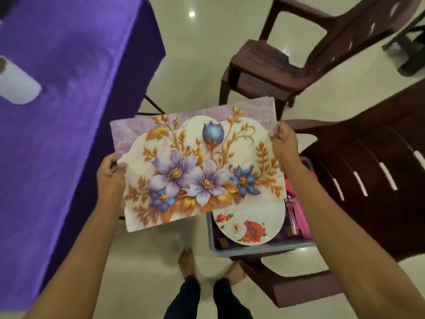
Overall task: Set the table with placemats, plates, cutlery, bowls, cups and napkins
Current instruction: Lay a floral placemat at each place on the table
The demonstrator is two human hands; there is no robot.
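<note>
Setting: glossy pale tile floor (202, 54), purple-clothed desk (69, 77) at left, dark plastic chairs (299, 65) at right.
Placemat: floral placemat (197, 164) held level in the air between desk and chairs, just above a grey tub (259, 248); probably freshly drawn from it and bound for the desk.
Left hand: left hand (111, 178) pinching the mat's left short edge, thumb on top.
Right hand: right hand (285, 143) pinching the upper right edge, fingers (272, 134) curled over the rim; two-sided hold keeping the thin sheet flat.
Tub: on a chair seat beside the desk, holding a rose-patterned plate (248, 226), cutlery (292, 217) and something pink (303, 215); handy staging.
Desk: white roll (18, 86), likely paper napkins, lying on the cloth.
Writing: none legible, no brand visible.
</note>
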